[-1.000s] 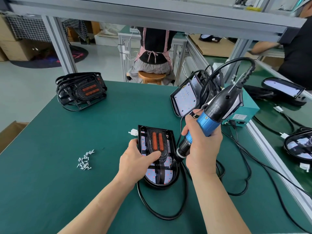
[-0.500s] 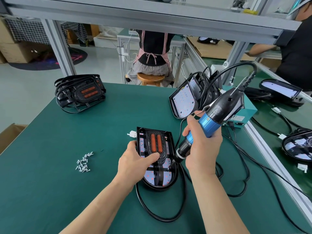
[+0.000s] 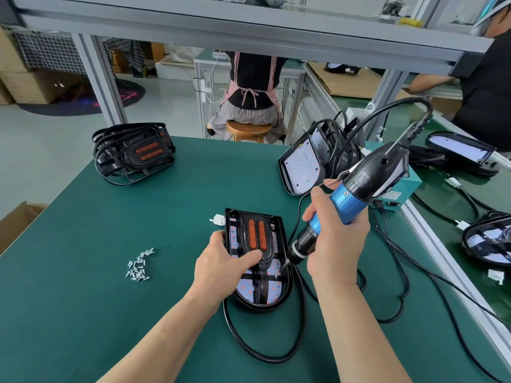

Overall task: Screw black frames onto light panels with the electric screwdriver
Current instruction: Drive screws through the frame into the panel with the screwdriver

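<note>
A light panel [image 3: 272, 293] with red dots lies flat on the green mat in front of me. A black frame [image 3: 257, 239] with two orange strips sits on it. My left hand [image 3: 221, 268] grips the panel's left edge, thumb pressing on the frame. In my right hand [image 3: 336, 244] I hold the blue and black electric screwdriver [image 3: 356, 193], tilted. Its bit touches the frame's right side near the middle. A pile of small silver screws [image 3: 138, 268] lies to the left.
A stack of framed panels [image 3: 132, 152] sits at the far left of the mat. Bare panels [image 3: 302, 167] lean at the back right beside a teal box [image 3: 406, 186]. Black cables [image 3: 387, 286] loop around the work. Two persons work at neighbouring benches.
Both hands and the screwdriver keep the same hold on the panel. The view has shifted slightly; the bit stays at the frame's right side.
</note>
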